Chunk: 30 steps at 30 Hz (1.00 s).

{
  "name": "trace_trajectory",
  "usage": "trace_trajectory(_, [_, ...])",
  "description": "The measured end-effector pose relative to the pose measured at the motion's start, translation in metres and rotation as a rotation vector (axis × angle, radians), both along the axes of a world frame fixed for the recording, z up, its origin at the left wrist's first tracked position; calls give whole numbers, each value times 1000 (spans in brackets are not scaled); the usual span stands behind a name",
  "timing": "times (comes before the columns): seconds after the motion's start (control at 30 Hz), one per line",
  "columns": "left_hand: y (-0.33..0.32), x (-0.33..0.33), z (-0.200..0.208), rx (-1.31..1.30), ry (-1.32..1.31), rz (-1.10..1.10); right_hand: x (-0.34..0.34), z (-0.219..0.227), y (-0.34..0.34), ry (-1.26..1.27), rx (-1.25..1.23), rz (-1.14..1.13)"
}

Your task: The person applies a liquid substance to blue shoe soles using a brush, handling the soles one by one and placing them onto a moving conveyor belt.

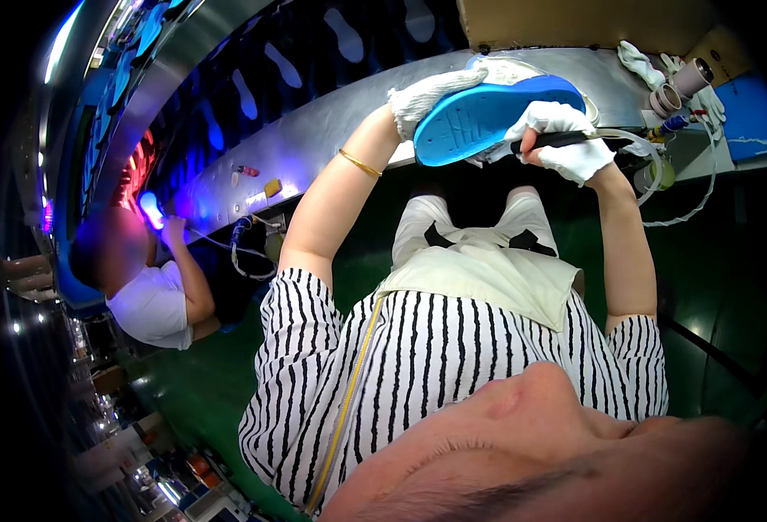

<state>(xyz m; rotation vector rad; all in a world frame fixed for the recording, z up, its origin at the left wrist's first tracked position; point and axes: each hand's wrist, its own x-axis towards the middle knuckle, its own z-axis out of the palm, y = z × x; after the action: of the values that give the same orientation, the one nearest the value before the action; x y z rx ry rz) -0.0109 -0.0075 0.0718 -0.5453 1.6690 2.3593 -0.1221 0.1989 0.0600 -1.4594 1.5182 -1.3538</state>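
A bright blue shoe sole (470,123) is tilted up over the metal bench edge, its grooved face toward me. My left hand (434,96), in a white knit glove, grips its far left edge. In my right hand (566,148), gloved in white with bare fingertips, is a black pen-shaped tool (575,137) joined to a pale hose (657,165). Its tip lies close to the sole's right part; whether it touches I cannot tell. Behind the sole, a whitish bundle (510,70) is partly hidden.
Dark soles with pale centres (344,36) line the belt beyond the metal bench (314,130). At right are cups (690,78), loose white gloves (637,65) and a blue panel (753,113). A cardboard box (575,24) stands behind. At left, a co-worker (153,296) holds a glowing sole.
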Motion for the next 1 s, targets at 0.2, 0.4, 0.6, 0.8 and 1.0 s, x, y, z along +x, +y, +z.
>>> trace_trajectory(0.2, [17, -4, -29, 411, 231, 85, 21, -3, -7, -275, -52, -206])
trace_trajectory(0.4, [44, 10, -45, 748, 265, 47, -53, -21, 12, -277, -182, -577])
trace_trajectory(0.6, [41, 28, -59, 756, 366, 101, -7, -33, -13, 598, -576, -644])
trace_trajectory(0.8, [45, 29, -49, 600, 393, 304, 54, -8, 0, 379, -561, -380])
trace_trajectory(1.0, [57, 35, -56, 475, 427, 346, 43, -9, -22, 38, -390, -701])
